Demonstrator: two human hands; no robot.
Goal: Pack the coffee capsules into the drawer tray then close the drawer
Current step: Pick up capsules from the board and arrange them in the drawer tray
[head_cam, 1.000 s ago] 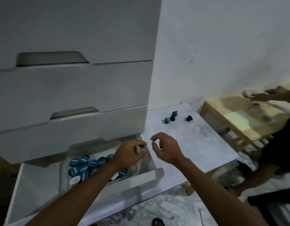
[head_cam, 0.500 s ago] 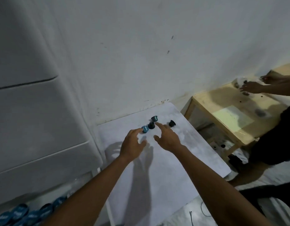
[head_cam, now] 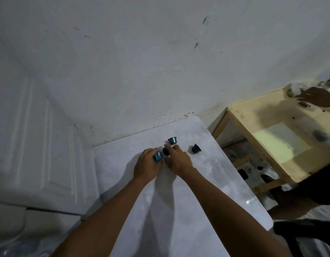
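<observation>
Dim, cool light; soft shadows under both forearms on the table [head_cam: 197,182]; edges bowed, right side motion-blurred.

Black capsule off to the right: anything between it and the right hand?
No. In the head view only bare white tabletop separates the black capsule from the right hand; the teal cup-shaped capsule sits behind that gap.

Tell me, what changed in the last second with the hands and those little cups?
Both hands left the open drawer and reached to the white table. The left hand now grips a blue capsule; the right hand pinches a dark capsule. The teal capsule and the black capsule stayed where they were.
</observation>
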